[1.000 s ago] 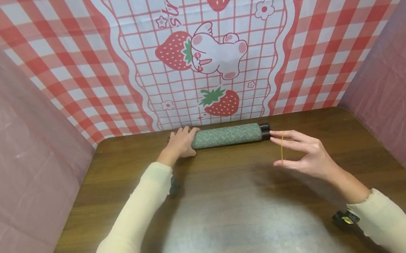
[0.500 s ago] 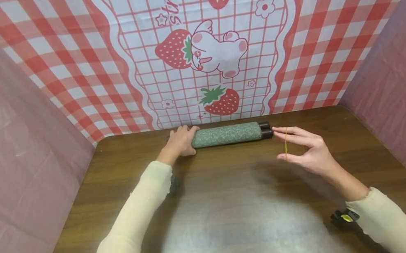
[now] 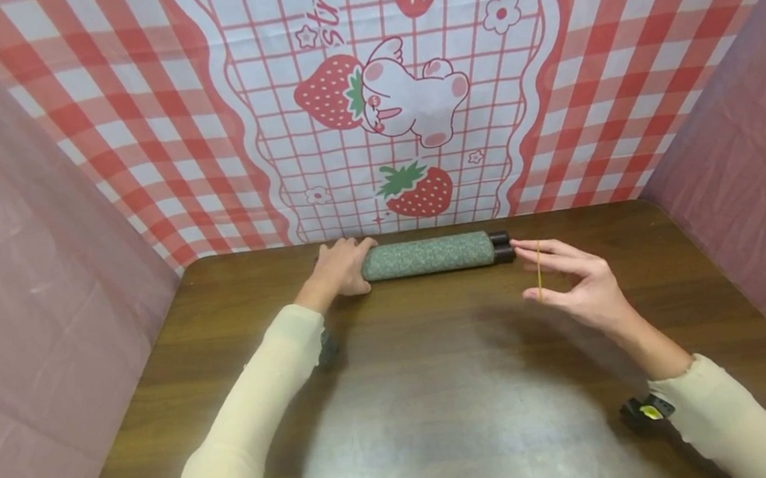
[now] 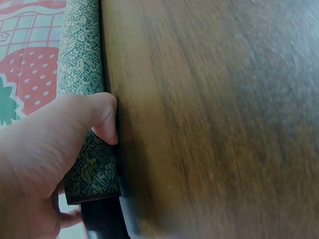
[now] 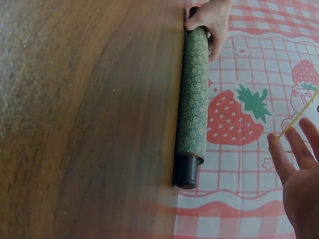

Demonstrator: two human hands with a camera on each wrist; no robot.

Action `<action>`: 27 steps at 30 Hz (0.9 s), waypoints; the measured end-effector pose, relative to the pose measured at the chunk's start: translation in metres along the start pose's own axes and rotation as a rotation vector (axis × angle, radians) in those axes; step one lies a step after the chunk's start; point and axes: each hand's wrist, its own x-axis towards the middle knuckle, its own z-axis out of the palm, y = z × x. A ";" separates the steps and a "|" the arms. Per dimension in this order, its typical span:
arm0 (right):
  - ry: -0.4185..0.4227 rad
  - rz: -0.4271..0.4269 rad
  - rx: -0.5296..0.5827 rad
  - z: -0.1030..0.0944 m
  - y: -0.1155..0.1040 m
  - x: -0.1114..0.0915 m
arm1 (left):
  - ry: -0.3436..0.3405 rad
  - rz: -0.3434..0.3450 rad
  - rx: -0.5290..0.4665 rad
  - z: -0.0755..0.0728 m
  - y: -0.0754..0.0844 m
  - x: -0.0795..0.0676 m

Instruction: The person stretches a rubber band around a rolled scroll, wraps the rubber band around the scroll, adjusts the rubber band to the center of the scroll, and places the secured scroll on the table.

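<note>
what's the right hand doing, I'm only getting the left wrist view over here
Observer: The right hand is raised with a thin yellow rubber band on it.
Operator: How does the band sit?
Observer: It spans the gap from the thumb to the fingers.
Operator: And what's at the far end of the scroll?
Observer: Two black rod ends poke out side by side, close to that hand's fingertips.
</note>
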 end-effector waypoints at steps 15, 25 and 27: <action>-0.011 0.034 0.241 0.003 0.000 0.000 | 0.011 0.016 0.063 -0.028 0.024 -0.032; -0.033 0.055 0.283 0.004 -0.002 -0.003 | 0.093 0.066 0.112 -0.041 0.033 -0.051; -0.042 0.066 0.291 0.004 -0.002 -0.003 | 0.095 0.071 0.108 -0.041 0.032 -0.052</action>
